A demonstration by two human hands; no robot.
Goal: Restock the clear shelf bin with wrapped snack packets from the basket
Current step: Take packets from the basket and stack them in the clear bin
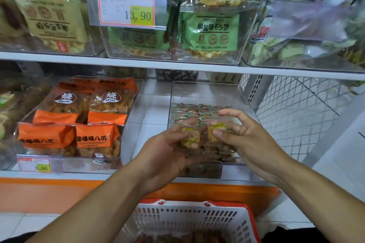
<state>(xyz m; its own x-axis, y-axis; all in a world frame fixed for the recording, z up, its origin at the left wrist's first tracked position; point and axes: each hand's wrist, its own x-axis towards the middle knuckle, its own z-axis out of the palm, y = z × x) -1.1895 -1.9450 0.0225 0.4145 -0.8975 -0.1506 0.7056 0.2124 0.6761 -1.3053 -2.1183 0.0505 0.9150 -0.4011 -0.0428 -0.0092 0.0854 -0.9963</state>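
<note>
The clear shelf bin (205, 92) sits on the lower shelf, partly filled with small wrapped snack packets (189, 113). My left hand (167, 152) holds one clear-wrapped packet (190, 137) with a yellow-green round label above the bin's front. My right hand (248, 142) pinches a second such packet (217, 128) right beside it. Both hands hover over the bin's front half. The white basket with a red rim (199, 221) is below, with brownish packets (177, 239) in its bottom.
Orange snack bags (79, 116) fill a clear bin to the left. Green cracker packs (209, 33) stand in bins on the upper shelf behind a price tag (126, 9). A white wire mesh panel (300, 112) closes the shelf's right side.
</note>
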